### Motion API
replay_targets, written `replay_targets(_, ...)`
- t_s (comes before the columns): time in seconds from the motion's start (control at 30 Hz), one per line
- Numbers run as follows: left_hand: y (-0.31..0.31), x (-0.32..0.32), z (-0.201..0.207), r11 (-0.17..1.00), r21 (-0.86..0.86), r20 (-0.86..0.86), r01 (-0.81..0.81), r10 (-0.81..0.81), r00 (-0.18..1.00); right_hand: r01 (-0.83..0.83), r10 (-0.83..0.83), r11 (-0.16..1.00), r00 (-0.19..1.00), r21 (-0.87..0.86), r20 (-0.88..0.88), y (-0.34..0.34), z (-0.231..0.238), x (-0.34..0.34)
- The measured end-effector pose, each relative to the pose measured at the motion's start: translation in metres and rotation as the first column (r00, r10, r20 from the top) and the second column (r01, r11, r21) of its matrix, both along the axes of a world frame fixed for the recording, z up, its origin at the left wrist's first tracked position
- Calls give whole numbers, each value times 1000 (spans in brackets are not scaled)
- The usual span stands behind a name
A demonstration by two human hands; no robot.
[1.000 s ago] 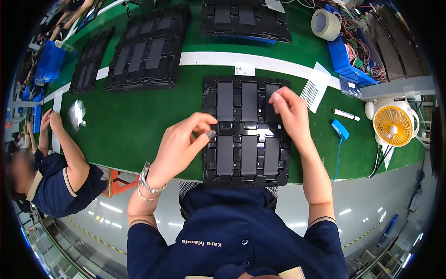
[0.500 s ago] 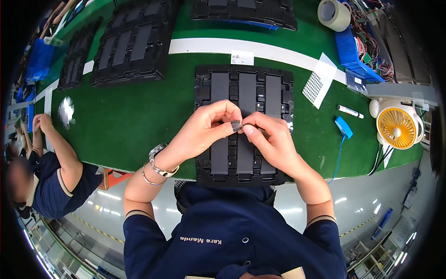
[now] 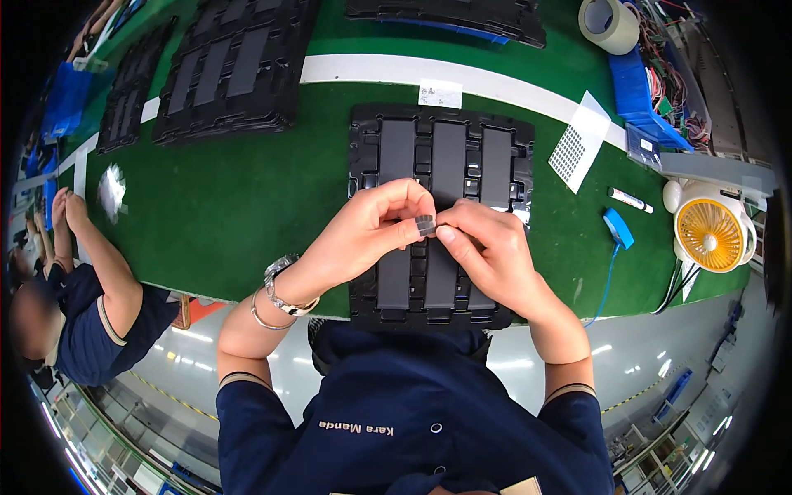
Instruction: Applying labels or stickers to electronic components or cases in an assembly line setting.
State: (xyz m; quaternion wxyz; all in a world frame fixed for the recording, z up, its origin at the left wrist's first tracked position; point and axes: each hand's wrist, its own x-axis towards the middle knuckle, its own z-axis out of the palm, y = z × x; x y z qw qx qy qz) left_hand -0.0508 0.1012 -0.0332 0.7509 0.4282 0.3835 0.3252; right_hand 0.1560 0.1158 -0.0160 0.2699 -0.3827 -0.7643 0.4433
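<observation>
My left hand (image 3: pixel 371 221) pinches a small dark grey piece with light dividing lines (image 3: pixel 425 225), which lies against the tip of the thumb. My right hand (image 3: pixel 493 252) is closed in a pinch at the piece's right edge; what sits between its fingertips is too small to make out. Both hands are above a black moulded tray (image 3: pixel 360 124) at the table's near edge. Long dark grey bars (image 3: pixel 450 157) lie side by side in the tray, partly covered by my hands.
More black trays (image 3: pixel 285 107) stand at the back left. To the right are a white sheet with rows of dark pieces (image 3: pixel 580 144), a marker (image 3: pixel 630 200), a blue corded object (image 3: pixel 617 228), a fan (image 3: pixel 708 235) and a tape roll (image 3: pixel 609 26). Someone (image 3: pixel 91 322) works at the left.
The view has shifted slightly, so the tray and table items appear displaced. The small piece has tilted a little between my fingers; both hands keep their pinch.
</observation>
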Motion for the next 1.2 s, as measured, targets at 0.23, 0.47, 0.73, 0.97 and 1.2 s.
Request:
replay_targets(0.23,0,0,-1,1000,-15,-1,14,-14,1000,0,-4,996,999,93,41,0,-3,0)
replay_targets(0.47,0,1,3,999,-44,-34,28,-29,999,-37,0,951,993,306,119,0,-6,3)
replay_targets(0.73,0,-10,8,983,176,-287,-48,98,953,137,-138,990,989,-25,-43,6,-6,7)
replay_targets(0.97,17,-21,21,664,670,-705,332,429,565,202,-275,883,954,-423,-119,14,-9,8)
replay_targets(1.2,27,-21,14,509,644,-765,571,424,485,196,-266,847,961,-495,-74,18,-9,5)
